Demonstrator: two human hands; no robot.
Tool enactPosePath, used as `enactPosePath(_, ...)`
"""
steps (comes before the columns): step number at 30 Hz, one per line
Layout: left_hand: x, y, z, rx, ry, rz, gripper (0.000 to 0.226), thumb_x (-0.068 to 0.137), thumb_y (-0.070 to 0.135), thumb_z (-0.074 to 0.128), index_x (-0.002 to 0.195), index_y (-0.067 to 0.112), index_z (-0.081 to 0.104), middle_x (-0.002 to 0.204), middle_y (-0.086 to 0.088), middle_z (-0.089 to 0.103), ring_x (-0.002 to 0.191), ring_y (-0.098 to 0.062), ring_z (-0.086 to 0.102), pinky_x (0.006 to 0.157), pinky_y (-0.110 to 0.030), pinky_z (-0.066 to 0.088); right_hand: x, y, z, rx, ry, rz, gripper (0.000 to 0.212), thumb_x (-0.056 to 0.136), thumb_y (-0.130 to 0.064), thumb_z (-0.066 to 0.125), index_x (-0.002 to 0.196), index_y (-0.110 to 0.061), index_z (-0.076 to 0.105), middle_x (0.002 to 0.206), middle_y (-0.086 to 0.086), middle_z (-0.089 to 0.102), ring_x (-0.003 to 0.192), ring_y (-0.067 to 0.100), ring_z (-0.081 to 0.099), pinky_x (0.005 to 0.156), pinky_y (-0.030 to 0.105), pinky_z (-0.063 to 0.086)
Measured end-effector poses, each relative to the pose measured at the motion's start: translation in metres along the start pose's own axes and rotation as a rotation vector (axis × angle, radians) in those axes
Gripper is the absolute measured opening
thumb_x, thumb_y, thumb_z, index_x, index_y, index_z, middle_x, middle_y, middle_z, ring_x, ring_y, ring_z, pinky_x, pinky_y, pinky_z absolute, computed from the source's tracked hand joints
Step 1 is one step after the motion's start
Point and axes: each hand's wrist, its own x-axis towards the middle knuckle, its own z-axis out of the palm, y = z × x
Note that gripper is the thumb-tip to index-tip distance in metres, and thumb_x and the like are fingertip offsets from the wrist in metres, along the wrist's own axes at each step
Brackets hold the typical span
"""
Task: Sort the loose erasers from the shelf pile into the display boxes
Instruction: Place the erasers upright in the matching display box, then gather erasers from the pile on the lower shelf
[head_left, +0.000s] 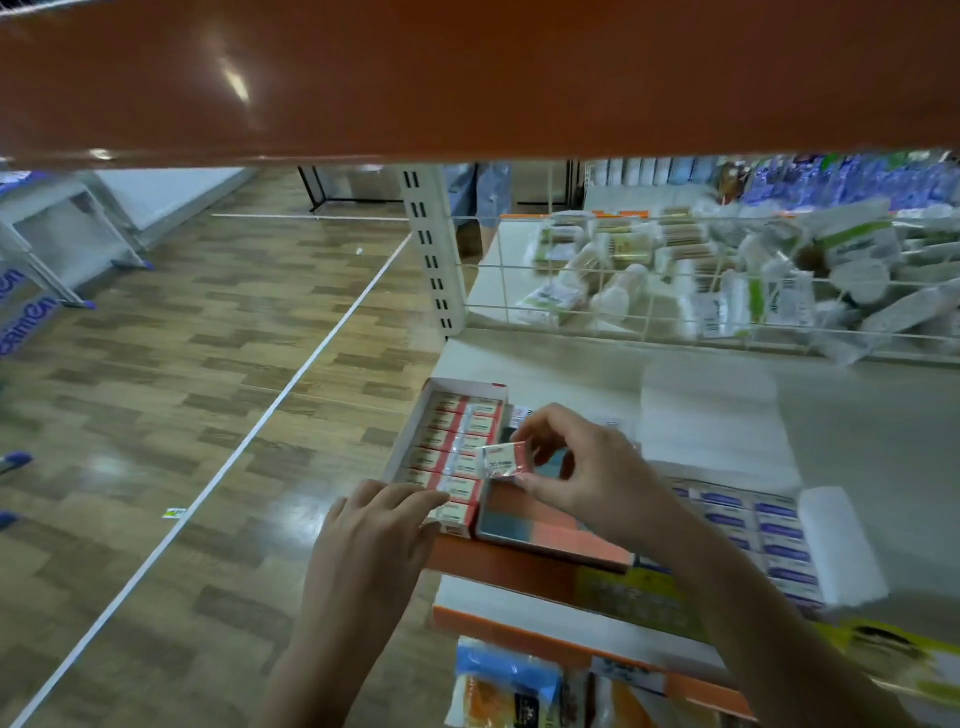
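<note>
A white display box (415, 431) at the shelf's left end holds two rows of red-and-white wrapped erasers (457, 447). My right hand (587, 467) pinches one wrapped eraser (501, 460) between thumb and fingers, just above the box's right edge. My left hand (384, 519) lies flat with straight fingers on the box's near end, touching the front erasers. Right of that box sits a box with an orange and blue-grey surface (540, 525). Further right, another box (763, 540) holds several blue-labelled erasers.
The grey shelf (857, 431) has an orange front edge (519, 564). A wire grid (623, 270) behind it fences off piled white packets. An orange shelf (467, 78) hangs close overhead. Packaged goods (509, 686) sit below; wooden floor lies to the left.
</note>
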Motion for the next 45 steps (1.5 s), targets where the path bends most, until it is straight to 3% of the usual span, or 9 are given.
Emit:
enactPosePath(7,0.003,-0.055,0.001,-0.043,0.014,0.082,0.026,0.056,0.021,0.087,0.08,0.022,0.075,0.078,0.009,0.071,0.07,-0.016,0.064,0.054,-0.03,0.049,0.023,-0.011,0.053,-0.154,-0.146,0.06,0.024,0.082,-0.033,0.069,0.098,-0.034,0.051,0.096,-0.015,0.053,0.087,-0.006,0.05,0.072,-0.001,0.036)
enactPosePath(11,0.006,-0.07,0.005,-0.094,-0.019,0.147,0.02,0.06,0.021,0.086,0.076,0.022,0.074,0.076,0.008,0.071,0.069,-0.017,0.063,0.055,-0.032,0.05,0.029,-0.016,0.066,-0.264,-0.177,0.111,0.023,0.081,-0.038,0.068,0.097,-0.034,0.051,0.089,-0.022,0.041,0.082,-0.013,0.04,0.072,-0.001,0.033)
enactPosePath(15,0.007,-0.078,0.007,-0.126,-0.043,0.191,0.023,0.059,0.021,0.087,0.078,0.02,0.074,0.077,0.006,0.071,0.069,-0.017,0.063,0.056,-0.03,0.051,0.033,-0.022,0.066,-0.396,-0.204,0.167,0.024,0.082,-0.039,0.066,0.101,-0.027,0.055,0.093,-0.019,0.038,0.086,-0.003,0.04,0.066,0.01,0.033)
enactPosePath(19,0.009,-0.081,0.007,-0.159,-0.042,0.215,0.024,0.056,0.021,0.088,0.076,0.02,0.073,0.075,0.007,0.07,0.067,-0.015,0.063,0.054,-0.027,0.05,0.038,-0.028,0.065,-0.565,-0.29,0.226,0.024,0.087,-0.031,0.061,0.108,-0.02,0.057,0.109,-0.006,0.053,0.103,0.01,0.039,0.081,0.024,0.039)
enactPosePath(24,0.012,-0.084,0.007,-0.172,-0.072,0.241,0.022,0.058,0.026,0.087,0.075,0.023,0.072,0.075,0.009,0.07,0.067,-0.014,0.063,0.055,-0.026,0.048,0.042,-0.03,0.061,-0.591,-0.382,0.269,0.024,0.089,-0.037,0.059,0.107,-0.021,0.059,0.108,-0.006,0.056,0.1,0.01,0.038,0.077,0.024,0.035)
enactPosePath(33,0.023,-0.084,0.009,-0.204,-0.16,0.254,0.016,0.067,0.024,0.081,0.068,0.02,0.066,0.071,0.007,0.068,0.067,-0.016,0.058,0.058,-0.028,0.045,0.045,-0.028,0.071,-0.689,-0.271,0.28,0.01,0.086,-0.032,0.061,0.089,-0.024,0.056,0.105,0.001,0.054,0.098,0.017,0.046,0.076,0.026,0.037)
enactPosePath(37,0.031,-0.084,0.01,-0.172,-0.207,0.272,0.011,0.08,0.034,0.068,0.079,0.023,0.067,0.085,0.01,0.069,0.081,-0.012,0.055,0.07,-0.024,0.037,0.045,-0.029,0.073,-0.736,-0.233,0.244,0.013,0.088,-0.031,0.059,0.097,-0.021,0.061,0.103,0.002,0.05,0.095,0.017,0.047,0.077,0.026,0.037)
enactPosePath(41,0.068,-0.068,0.013,-0.156,-0.293,0.343,0.027,0.093,0.048,0.04,0.109,0.035,0.058,0.118,0.016,0.057,0.106,-0.005,0.047,0.086,-0.021,0.038,0.044,-0.029,0.05,-0.601,-0.195,0.192,0.018,0.091,-0.031,0.055,0.105,-0.021,0.059,0.1,-0.006,0.055,0.095,0.009,0.049,0.085,0.029,0.045)
enactPosePath(45,0.119,-0.009,0.024,-0.025,-0.253,0.527,0.033,0.094,0.045,0.04,0.123,0.033,0.049,0.126,0.008,0.051,0.115,-0.015,0.045,0.09,-0.03,0.039,0.023,-0.013,-0.005,-0.675,-0.009,0.249,0.03,0.09,-0.025,0.055,0.12,-0.022,0.054,0.119,-0.002,0.054,0.111,0.015,0.045,0.094,0.035,0.04)
